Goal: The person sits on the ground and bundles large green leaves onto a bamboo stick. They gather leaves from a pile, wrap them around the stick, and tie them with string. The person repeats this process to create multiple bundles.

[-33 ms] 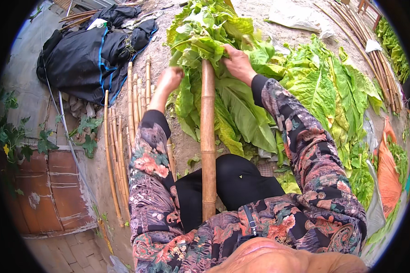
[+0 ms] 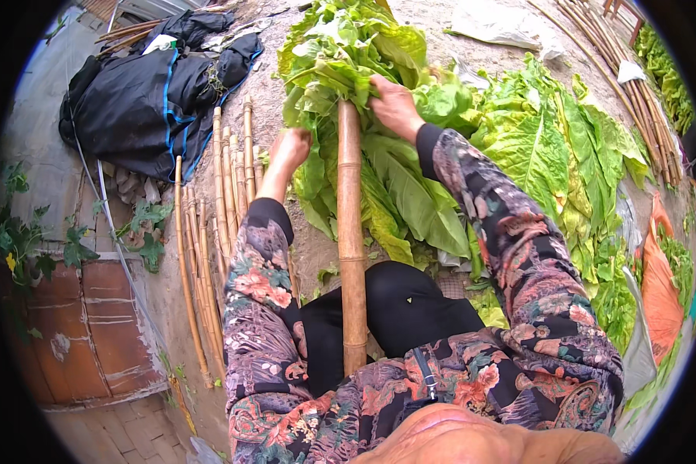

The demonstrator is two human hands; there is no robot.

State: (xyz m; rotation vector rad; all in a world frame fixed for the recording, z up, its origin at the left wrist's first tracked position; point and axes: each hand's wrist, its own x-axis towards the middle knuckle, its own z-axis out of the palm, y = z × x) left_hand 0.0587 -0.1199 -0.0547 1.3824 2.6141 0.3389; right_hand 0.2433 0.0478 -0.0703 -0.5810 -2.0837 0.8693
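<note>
A thick bamboo pole runs from my lap away from me, its far part covered by large green leaves. My right hand is closed at the right of the pole, gripping broad leaves by the covered part. On the pole's other side, my left hand is curled closed beside the hanging leaves; whatever its fingers hold, if anything, is hidden. Long leaves hang down to the right of the pole, above my dark trouser legs.
A heap of large yellow-green leaves lies to the right. Several bamboo poles rest on the ground at left, below a black tarp bundle. More poles lie far right, near an orange sack. A white sheet is at the back.
My left hand has dropped slightly nearer to me. My right hand has shifted a little to the left, still at the leaves.
</note>
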